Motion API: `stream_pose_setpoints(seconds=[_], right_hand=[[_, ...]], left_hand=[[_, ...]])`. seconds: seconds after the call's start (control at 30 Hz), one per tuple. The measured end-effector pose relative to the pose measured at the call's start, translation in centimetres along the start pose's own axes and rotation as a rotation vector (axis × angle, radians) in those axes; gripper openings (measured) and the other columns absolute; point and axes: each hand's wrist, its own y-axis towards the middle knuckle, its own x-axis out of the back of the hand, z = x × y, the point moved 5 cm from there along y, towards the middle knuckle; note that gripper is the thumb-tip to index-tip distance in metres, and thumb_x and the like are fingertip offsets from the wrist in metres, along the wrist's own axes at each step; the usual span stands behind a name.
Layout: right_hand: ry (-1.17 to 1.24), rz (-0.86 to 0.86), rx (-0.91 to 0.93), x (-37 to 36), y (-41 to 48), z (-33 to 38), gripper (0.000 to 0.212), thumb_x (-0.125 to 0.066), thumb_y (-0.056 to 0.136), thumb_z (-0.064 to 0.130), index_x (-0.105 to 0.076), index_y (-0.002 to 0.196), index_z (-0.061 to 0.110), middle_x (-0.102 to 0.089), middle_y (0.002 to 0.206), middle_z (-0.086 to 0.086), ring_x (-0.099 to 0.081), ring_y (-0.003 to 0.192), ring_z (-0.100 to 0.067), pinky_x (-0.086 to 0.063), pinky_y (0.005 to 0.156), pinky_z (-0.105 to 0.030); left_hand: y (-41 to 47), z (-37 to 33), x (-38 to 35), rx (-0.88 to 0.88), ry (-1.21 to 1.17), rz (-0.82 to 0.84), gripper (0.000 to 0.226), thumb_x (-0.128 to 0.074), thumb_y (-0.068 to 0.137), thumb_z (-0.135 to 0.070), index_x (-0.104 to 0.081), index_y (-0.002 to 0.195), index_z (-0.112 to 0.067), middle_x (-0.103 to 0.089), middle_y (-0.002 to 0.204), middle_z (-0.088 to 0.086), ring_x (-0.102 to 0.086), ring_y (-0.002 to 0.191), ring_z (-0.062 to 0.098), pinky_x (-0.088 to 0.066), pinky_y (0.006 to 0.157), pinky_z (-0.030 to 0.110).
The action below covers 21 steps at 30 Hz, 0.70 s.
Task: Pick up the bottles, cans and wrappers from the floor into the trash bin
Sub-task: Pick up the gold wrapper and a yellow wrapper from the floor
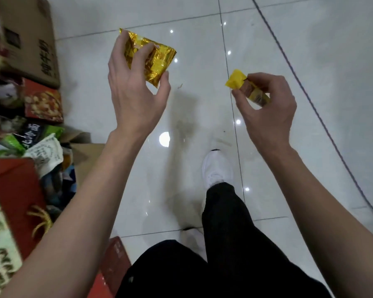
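My left hand (pixel 134 89) holds a crinkled gold foil wrapper (pixel 157 59) up above the white tiled floor, fingers over its top and thumb under its lower corner. My right hand (pixel 267 108) pinches a small yellow wrapper (pixel 237 80) whose printed end shows between my curled fingers. Both wrappers hang in the air over the tiles. No trash bin, bottle or can is in sight.
Along the left edge stand cardboard boxes (pixel 32 39), a red snack box (pixel 43 104), a red gift bag (pixel 15 190) and an open carton stuffed with packets (pixel 47 151). My white shoe (pixel 215 166) and dark trouser legs fill the bottom centre. Glossy tiles (pixel 310 61) stretch ahead and right.
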Motion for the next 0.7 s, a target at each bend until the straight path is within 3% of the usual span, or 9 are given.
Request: stream_pose_setpoints(seconds=[0.27,0.4,0.47,0.53,0.6,0.7], right_hand=[[0.04,-0.144,-0.088,17.8,-2.6,16.0,0.031,-0.078,0.089,0.032,-0.069,0.112,0.014,-0.07,0.1,0.003,-0.065,0.096,-0.015,-0.056,0.082,-0.05],[-0.005,-0.216,-0.115,26.4,-4.9,21.4,0.03,-0.079,0.088,0.03,-0.07,0.11,0.012,-0.059,0.097,0.027,-0.061,0.092,-0.003,-0.055,0.084,-0.044],[-0.031,-0.249,-0.127,29.7,-5.9,22.5,0.03,-0.08,0.088,0.029,-0.07,0.11,0.011,-0.055,0.099,0.032,-0.06,0.092,-0.001,-0.054,0.083,-0.042],[-0.044,-0.277,-0.153,32.5,-7.1,22.6,0.029,-0.079,0.089,0.031,-0.069,0.111,0.014,-0.057,0.1,0.031,-0.064,0.094,-0.007,-0.055,0.083,-0.049],[-0.052,-0.288,-0.194,34.9,-8.5,21.9,0.029,-0.077,0.089,0.034,-0.068,0.112,0.018,-0.06,0.1,0.026,-0.065,0.096,-0.013,-0.054,0.085,-0.056],[-0.086,-0.332,-0.247,38.9,-10.8,19.8,0.03,-0.076,0.089,0.036,-0.07,0.11,0.016,-0.067,0.099,0.014,-0.063,0.096,-0.011,-0.054,0.084,-0.054]], left_hand=[[2.4,-15.8,17.8,-0.057,-0.099,0.086,0.046,-0.064,0.091,-0.036,-0.061,0.131,-0.013,-0.041,0.148,0.02,-0.041,0.139,0.031,-0.036,0.112,0.038],[2.7,-23.3,23.2,-0.111,-0.156,0.132,0.046,-0.064,0.091,-0.037,-0.061,0.13,-0.014,-0.039,0.149,0.02,-0.039,0.14,0.031,-0.035,0.112,0.038],[2.7,-26.5,24.6,-0.144,-0.184,0.127,0.045,-0.065,0.091,-0.037,-0.061,0.13,-0.014,-0.04,0.149,0.02,-0.039,0.14,0.031,-0.036,0.111,0.038],[2.1,-29.4,25.2,-0.174,-0.199,0.137,0.045,-0.065,0.09,-0.037,-0.061,0.13,-0.015,-0.04,0.149,0.02,-0.039,0.139,0.031,-0.035,0.111,0.037],[0.9,-31.8,24.9,-0.206,-0.213,0.155,0.045,-0.066,0.09,-0.036,-0.061,0.13,-0.016,-0.04,0.149,0.019,-0.04,0.139,0.031,-0.035,0.11,0.037],[-1.8,-35.7,23.2,-0.256,-0.244,0.217,0.046,-0.067,0.09,-0.037,-0.061,0.131,-0.017,-0.04,0.15,0.019,-0.039,0.139,0.031,-0.036,0.111,0.04]])
